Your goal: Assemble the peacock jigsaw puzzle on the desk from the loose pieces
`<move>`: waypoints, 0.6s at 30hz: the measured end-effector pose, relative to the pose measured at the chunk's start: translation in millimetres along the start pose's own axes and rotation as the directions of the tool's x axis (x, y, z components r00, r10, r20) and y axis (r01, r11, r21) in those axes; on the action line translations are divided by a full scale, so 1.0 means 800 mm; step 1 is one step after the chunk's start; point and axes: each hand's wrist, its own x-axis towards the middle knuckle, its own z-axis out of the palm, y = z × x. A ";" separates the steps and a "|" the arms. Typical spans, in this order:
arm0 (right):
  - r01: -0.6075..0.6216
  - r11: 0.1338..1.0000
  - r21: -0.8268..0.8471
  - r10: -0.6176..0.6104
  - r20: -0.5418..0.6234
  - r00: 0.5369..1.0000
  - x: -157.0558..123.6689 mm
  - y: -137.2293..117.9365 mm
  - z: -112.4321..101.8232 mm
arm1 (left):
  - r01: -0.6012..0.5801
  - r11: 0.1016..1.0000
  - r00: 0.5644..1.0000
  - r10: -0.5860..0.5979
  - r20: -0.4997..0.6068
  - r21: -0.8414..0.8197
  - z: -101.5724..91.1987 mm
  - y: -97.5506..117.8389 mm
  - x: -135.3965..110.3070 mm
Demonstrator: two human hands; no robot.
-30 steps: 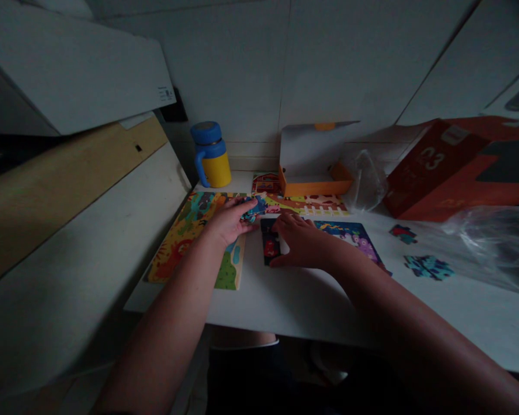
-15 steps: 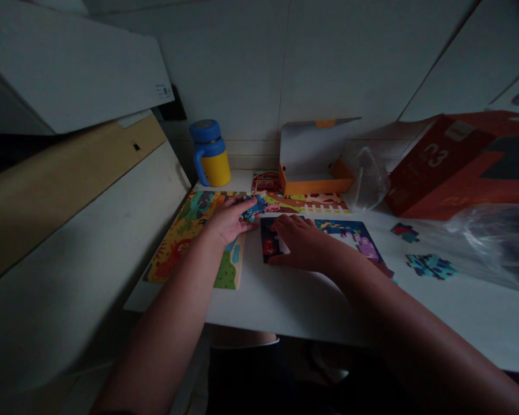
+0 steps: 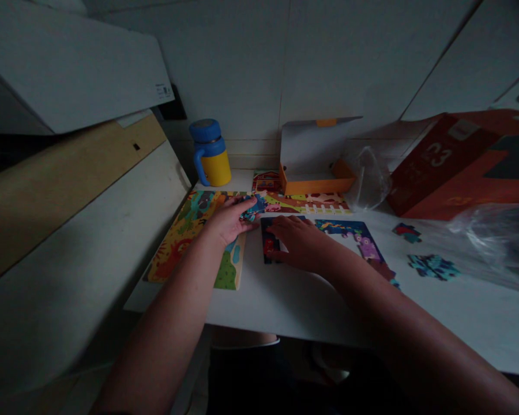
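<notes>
My left hand (image 3: 228, 221) rests on the right edge of a colourful dinosaur puzzle board (image 3: 185, 235), its fingers closed round several blue puzzle pieces (image 3: 253, 208). My right hand (image 3: 298, 241) lies flat, fingers stretched, on a dark puzzle board (image 3: 355, 237) and covers most of its left part; a dark piece with red (image 3: 269, 245) shows at the fingertips. A farm puzzle board (image 3: 307, 202) lies just behind both hands.
A blue and yellow mug (image 3: 210, 153) stands at the back left. An open orange box (image 3: 313, 158), a clear bag (image 3: 367, 180) and a red carton (image 3: 450, 167) line the back. Two loose pieces (image 3: 432, 266) and a plastic bag (image 3: 493, 242) lie right.
My right hand has slid slightly left over the dark board. The left hand has stayed put with its pieces.
</notes>
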 end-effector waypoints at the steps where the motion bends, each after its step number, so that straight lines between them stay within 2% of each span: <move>1: 0.001 1.000 0.007 -0.001 -0.002 1.000 0.000 0.001 0.001 | 0.000 1.000 1.000 0.000 0.002 0.001 0.000 0.000 0.000; 8: 0.026 0.999 0.029 -0.025 -0.026 0.999 0.003 0.005 0.013 | -0.006 1.000 1.000 0.006 -0.014 -0.008 0.000 0.000 0.002; 13: -0.028 1.000 0.001 0.028 -0.035 0.999 0.008 -0.005 0.008 | -0.039 0.999 0.999 0.039 -0.002 -0.010 -0.001 0.000 0.005; 16: -0.129 0.991 -0.045 0.123 -0.110 0.986 -0.005 0.017 -0.016 | -0.036 0.999 0.999 0.036 0.002 -0.009 -0.001 0.002 0.005; 18: -0.259 0.960 -0.110 0.234 -0.198 0.952 -0.032 0.055 -0.037 | -0.028 1.000 1.000 0.028 -0.002 -0.004 -0.001 0.004 0.004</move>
